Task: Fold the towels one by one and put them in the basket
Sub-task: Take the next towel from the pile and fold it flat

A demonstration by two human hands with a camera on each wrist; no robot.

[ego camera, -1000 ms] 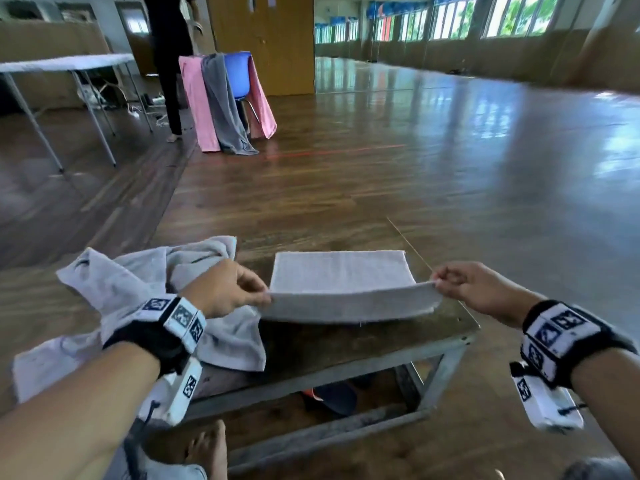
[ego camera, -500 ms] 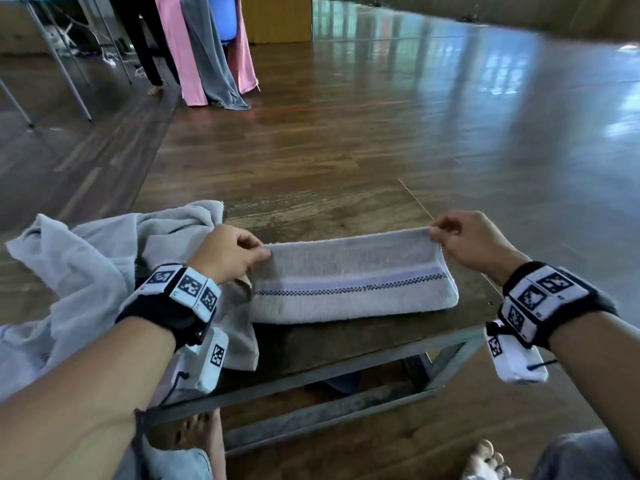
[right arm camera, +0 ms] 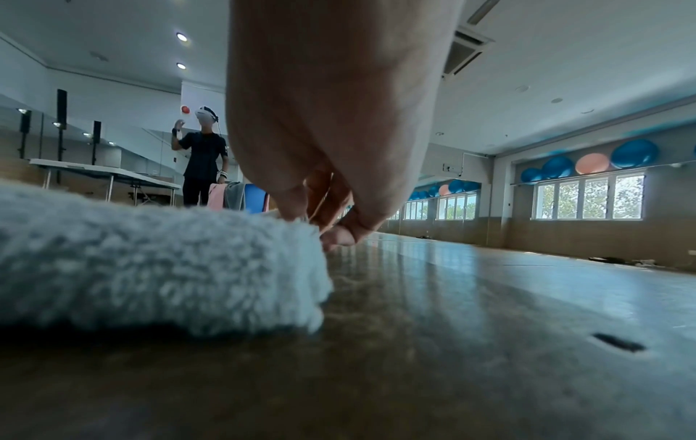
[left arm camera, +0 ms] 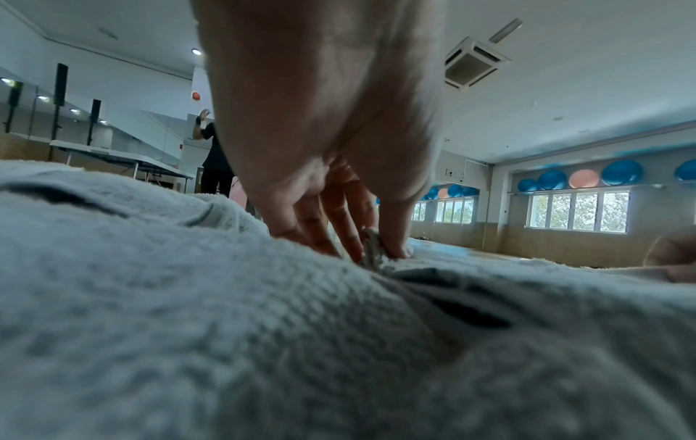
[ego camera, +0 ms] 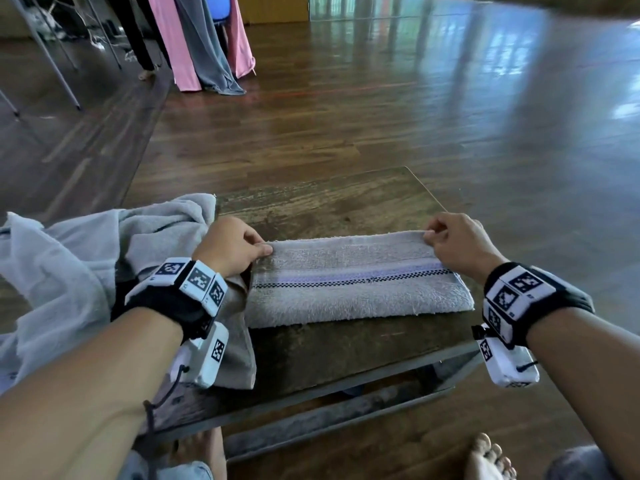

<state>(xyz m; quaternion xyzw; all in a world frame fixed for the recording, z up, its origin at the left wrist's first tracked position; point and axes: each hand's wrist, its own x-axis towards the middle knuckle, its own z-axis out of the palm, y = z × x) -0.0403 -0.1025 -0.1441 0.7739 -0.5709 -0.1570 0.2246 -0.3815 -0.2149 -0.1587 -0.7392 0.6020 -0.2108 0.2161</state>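
A grey towel (ego camera: pixel 353 282) with a purple and black stripe lies folded into a long band on the low wooden table (ego camera: pixel 346 344). My left hand (ego camera: pixel 235 247) pinches its far left corner (left arm camera: pixel 373 250), thumb on top. My right hand (ego camera: pixel 450 240) pinches the far right corner (right arm camera: pixel 312 220). A heap of unfolded light grey towels (ego camera: pixel 86 265) lies at the table's left end, under my left wrist. No basket is in view.
The table's far half (ego camera: pixel 329 202) is bare wood. Beyond it stretches a shiny wooden floor (ego camera: pixel 415 116). At the far left stand a chair draped with pink and grey towels (ego camera: pixel 201 39), a person's legs (ego camera: pixel 135 32) and folding-table legs. My bare feet (ego camera: pixel 491 459) are under the table.
The towel's lifted near edge was carried over to the far side and laid down, so the towel is now folded in half with the stripe on top. Both hands still pinch its corners.
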